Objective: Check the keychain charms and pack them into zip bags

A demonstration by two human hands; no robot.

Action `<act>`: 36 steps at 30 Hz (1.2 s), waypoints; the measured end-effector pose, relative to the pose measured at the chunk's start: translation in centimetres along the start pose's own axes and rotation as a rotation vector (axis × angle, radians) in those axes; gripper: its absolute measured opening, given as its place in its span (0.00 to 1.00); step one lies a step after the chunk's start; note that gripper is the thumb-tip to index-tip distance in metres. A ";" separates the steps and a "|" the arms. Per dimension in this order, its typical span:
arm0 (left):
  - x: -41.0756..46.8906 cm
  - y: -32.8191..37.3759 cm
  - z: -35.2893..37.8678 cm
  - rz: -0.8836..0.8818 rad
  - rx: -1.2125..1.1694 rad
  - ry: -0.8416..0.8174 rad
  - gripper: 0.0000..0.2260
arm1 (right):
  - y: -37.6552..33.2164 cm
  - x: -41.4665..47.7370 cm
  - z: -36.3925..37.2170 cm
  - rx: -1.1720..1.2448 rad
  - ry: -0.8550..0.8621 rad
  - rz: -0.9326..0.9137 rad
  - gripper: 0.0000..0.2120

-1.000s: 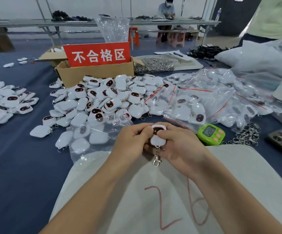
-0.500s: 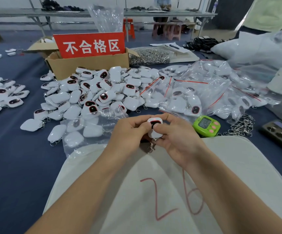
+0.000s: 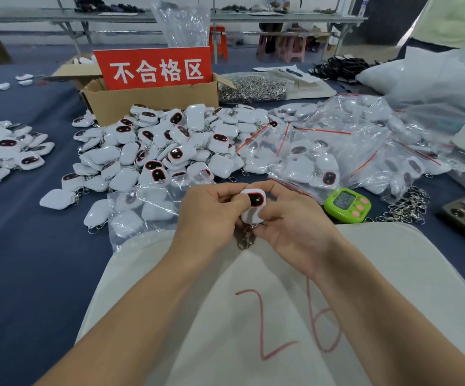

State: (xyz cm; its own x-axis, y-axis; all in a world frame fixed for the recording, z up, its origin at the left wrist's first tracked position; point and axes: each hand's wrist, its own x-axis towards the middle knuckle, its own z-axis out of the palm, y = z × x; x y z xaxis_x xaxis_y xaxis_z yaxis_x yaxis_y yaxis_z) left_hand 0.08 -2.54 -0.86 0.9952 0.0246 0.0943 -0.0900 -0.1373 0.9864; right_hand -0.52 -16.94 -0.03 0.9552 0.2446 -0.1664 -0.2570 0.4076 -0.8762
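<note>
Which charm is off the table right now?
The white charm pinched between the left hand and right hand, its clasp dangling below. The rest lie on the blue cloth, loose or bagged.

Green timer (image 3: pixel 347 204) rests on blue cloth (image 3: pixel 30 260) (box (image 3: pixel 153 103) behind).

both hands raised together, left hand (image 3: pixel 209 215) pinching; right hand (image 3: pixel 295 227) pinching
</note>
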 end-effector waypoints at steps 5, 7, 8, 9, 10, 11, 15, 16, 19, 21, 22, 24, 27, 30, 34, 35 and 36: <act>-0.3 0.4 -0.4 -0.014 -0.074 -0.047 0.11 | -0.1 0.0 -0.2 0.001 0.001 0.015 0.24; -0.3 0.6 -0.4 -0.034 -0.084 -0.067 0.12 | -0.1 -0.1 -0.2 -0.010 0.016 0.009 0.23; -0.3 0.6 -0.4 -0.040 -0.085 -0.067 0.13 | 0.0 -0.1 -0.2 -0.012 0.022 0.003 0.22; -0.3 0.7 -0.4 -0.044 -0.085 -0.063 0.13 | 0.0 -0.1 -0.2 -0.014 0.029 -0.005 0.22; -0.3 0.8 -0.3 -0.046 -0.085 -0.060 0.14 | 0.0 0.0 -0.2 -0.020 0.039 -0.013 0.22; -0.3 0.8 -0.3 -0.047 -0.084 -0.058 0.14 | 0.1 0.0 -0.1 -0.034 0.050 -0.022 0.21; -0.3 0.4 -0.1 -0.010 -0.066 -0.057 0.13 | 0.2 0.1 0.2 -0.136 0.097 -0.076 0.21; -0.2 0.2 -0.1 0.004 -0.066 -0.054 0.13 | 0.2 0.1 0.2 -0.150 0.101 -0.083 0.21; -0.1 0.1 0.0 0.061 -0.031 -0.026 0.15 | 0.2 0.1 0.4 -0.152 0.078 -0.099 0.22; 0.0 0.1 -0.2 0.092 -0.014 -0.038 0.17 | 0.2 0.0 0.5 -0.151 0.060 -0.108 0.22; 0.0 0.1 -0.2 0.097 -0.020 -0.048 0.18 | 0.2 0.0 0.5 -0.149 0.055 -0.111 0.22; 0.1 -0.1 -0.3 0.085 -0.056 -0.061 0.19 | 0.2 0.0 0.5 -0.128 0.043 -0.112 0.21; 0.2 -0.1 -0.4 0.057 -0.095 -0.067 0.18 | 0.2 -0.2 0.5 -0.083 0.023 -0.111 0.18; 0.2 -0.3 -0.6 0.024 -0.119 -0.061 0.14 | 0.3 -0.3 0.5 -0.082 0.028 -0.113 0.15; 0.1 -0.2 -0.6 0.019 -0.081 -0.030 0.17 | 0.4 -0.1 0.4 -0.140 0.052 -0.144 0.15; -0.1 0.0 -0.5 0.046 -0.049 -0.011 0.17 | 0.4 -0.1 0.5 -0.172 0.058 -0.162 0.15; -0.3 0.1 -0.5 0.090 0.002 0.011 0.18 | 0.4 -0.1 0.6 -0.228 0.074 -0.188 0.16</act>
State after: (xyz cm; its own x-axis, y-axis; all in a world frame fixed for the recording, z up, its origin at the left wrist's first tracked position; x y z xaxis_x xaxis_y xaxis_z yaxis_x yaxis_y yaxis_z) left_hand -0.20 -2.06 -0.70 0.9827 0.0231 0.1838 -0.1788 -0.1417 0.9736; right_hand -0.84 -16.28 -0.11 0.9932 0.1149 -0.0169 -0.0432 0.2300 -0.9722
